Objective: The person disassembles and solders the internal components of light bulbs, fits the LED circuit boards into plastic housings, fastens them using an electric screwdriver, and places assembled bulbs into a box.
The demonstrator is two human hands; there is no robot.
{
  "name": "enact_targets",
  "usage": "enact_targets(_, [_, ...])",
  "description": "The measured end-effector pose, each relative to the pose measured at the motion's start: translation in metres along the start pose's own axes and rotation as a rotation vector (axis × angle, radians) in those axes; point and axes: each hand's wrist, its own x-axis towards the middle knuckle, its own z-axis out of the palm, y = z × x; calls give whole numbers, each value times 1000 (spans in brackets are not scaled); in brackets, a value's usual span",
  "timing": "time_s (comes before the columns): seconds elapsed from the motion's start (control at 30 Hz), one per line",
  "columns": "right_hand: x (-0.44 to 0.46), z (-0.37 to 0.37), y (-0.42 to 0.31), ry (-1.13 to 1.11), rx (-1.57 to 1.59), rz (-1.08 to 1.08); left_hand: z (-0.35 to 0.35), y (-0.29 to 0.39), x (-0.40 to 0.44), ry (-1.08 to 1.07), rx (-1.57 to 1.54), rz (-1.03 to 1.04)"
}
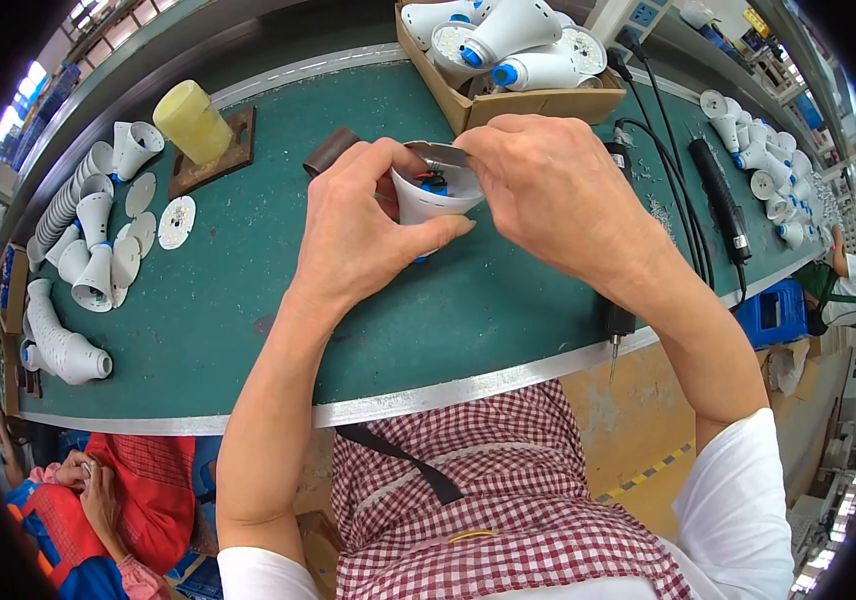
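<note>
My left hand (353, 225) is wrapped round a white cone-shaped lamp housing (426, 208), its wide mouth tilted up toward me. Inside the mouth show red and dark wires (432, 181) and a bit of blue. My right hand (558, 195) is closed in a pinch at the far right of the rim. Between its fingertips and the far side of the mouth a thin grey round plate (438, 153) appears nearly edge-on. The right fingertips are partly hidden. A dark brown cylinder (331, 151) lies just beyond my left fingers.
A cardboard box (538, 104) of lamp housings stands at the back. Stacked housings (95, 215) and round boards (177, 222) lie left, near a yellow container (192, 122). Electric screwdrivers (718, 195) and cables lie right, with more housings (763, 150) beyond. A co-worker's hands (93, 480) are at lower left.
</note>
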Motion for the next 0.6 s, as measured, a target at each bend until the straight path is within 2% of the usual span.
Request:
enact_targets(0.17, [4,-3,1,-29,-28,-36,2,-3,0,59,-37,51])
enact_targets(0.33, [5,-3,4,-42,0,-30,-1,7,-2,-12,73,-32])
enact_targets(0.6, [6,-7,3,-81,47,-57,1,6,-4,42,106,0])
